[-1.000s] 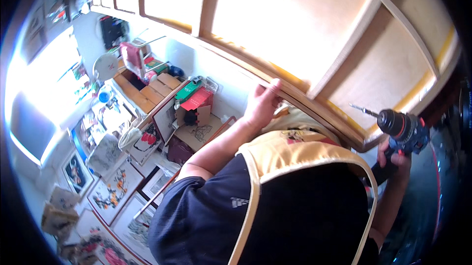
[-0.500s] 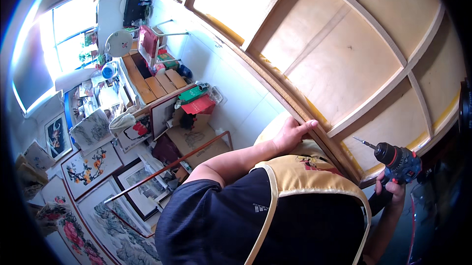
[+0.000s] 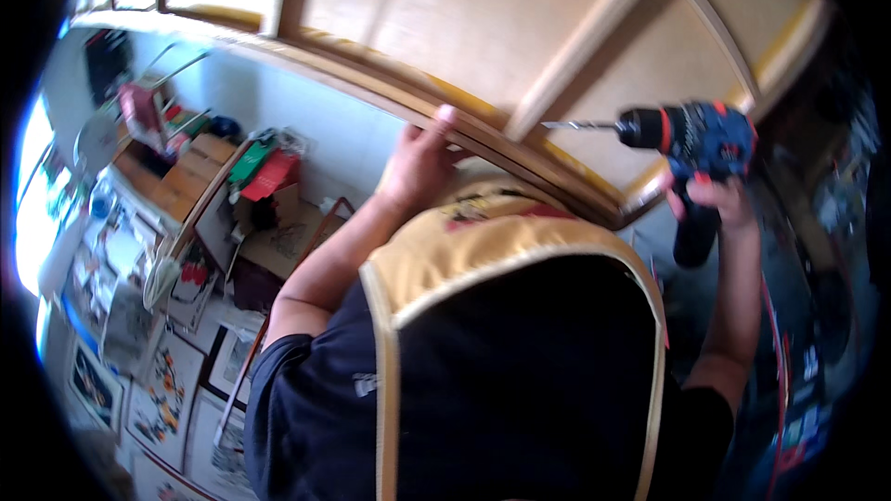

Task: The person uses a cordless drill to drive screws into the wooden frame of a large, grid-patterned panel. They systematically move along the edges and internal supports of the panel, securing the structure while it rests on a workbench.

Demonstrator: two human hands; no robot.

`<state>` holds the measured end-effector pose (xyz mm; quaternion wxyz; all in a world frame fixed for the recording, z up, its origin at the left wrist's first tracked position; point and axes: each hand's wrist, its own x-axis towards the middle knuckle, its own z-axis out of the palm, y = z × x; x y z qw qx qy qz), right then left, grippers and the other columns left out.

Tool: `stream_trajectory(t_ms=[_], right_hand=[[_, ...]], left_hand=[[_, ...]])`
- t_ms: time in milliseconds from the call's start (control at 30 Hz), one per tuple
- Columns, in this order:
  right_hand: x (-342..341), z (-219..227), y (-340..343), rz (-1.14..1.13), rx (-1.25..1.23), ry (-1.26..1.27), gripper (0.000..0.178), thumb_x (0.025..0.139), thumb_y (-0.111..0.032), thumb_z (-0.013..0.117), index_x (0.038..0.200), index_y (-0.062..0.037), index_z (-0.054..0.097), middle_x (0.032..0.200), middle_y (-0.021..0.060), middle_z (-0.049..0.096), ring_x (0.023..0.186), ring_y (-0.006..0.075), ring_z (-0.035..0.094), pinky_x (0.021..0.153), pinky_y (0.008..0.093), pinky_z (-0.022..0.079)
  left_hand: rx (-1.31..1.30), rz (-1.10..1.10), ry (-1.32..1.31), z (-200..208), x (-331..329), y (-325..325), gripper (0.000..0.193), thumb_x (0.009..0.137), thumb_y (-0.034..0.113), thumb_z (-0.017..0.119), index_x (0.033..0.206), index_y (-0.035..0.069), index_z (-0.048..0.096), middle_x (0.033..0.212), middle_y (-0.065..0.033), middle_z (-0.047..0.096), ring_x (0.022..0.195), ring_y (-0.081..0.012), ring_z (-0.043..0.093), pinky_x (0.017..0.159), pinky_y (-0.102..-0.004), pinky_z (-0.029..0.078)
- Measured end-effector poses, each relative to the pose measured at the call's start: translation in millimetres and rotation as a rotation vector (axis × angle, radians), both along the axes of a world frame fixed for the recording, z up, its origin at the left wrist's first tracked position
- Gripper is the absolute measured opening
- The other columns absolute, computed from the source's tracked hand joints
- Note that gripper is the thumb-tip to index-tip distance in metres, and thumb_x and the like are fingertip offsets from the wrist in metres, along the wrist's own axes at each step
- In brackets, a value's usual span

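The blue and black cordless drill with a red collar sits high on the right, gripped in the right hand, whose fingers are wrapped tight around the handle below the body; the lower end of the handle shows dark beneath the fist. Its thin metal bit points left, level, toward the pale wooden frame with plywood panels overhead, and the tip seems to stop just short of a slanting wooden batten, though the bent picture makes that gap hard to judge. The left hand is raised to the frame's lower rail, fingers curled over its edge and touching the wood, well apart from the drill. Much of the lower middle is blocked by the person's dark shirt and yellow-trimmed apron, which hides both elbows. Far below on the left, blurred and small, lie framed pictures on the floor and a cluttered wooden table with green and red items.
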<state>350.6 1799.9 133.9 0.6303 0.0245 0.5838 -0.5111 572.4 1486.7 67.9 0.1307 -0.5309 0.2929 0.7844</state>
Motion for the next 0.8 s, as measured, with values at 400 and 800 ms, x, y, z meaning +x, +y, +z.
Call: stream_trajectory(t_ms=[400,800], right_hand=[[-9,-3,17,-0.009,-0.028,-0.093,0.029,0.080,-0.018,0.068,0.100,0.0031,0.068,0.089,0.0104,0.069,0.064,0.0161,0.063,0.059,0.0311,0.054],[-14,6,15,0.014,0.036,-0.015,0.030,0.080,-0.023,0.068,0.099,0.0010,0.069,0.080,0.0089,0.069,0.061,0.0126,0.062,0.060,0.0279,0.053]], left_hand=[[-0.093,0.010,0.131,-25,22,-2,0.034,0.100,0.024,0.058,0.114,-0.007,0.057,0.106,-0.0191,0.067,0.095,-0.0286,0.068,0.087,-0.0459,0.057],[-0.069,-0.077,0.160,-26,21,-8,0.038,0.101,0.030,0.055,0.118,-0.004,0.057,0.113,-0.0185,0.066,0.104,-0.0294,0.066,0.092,-0.0479,0.057]])
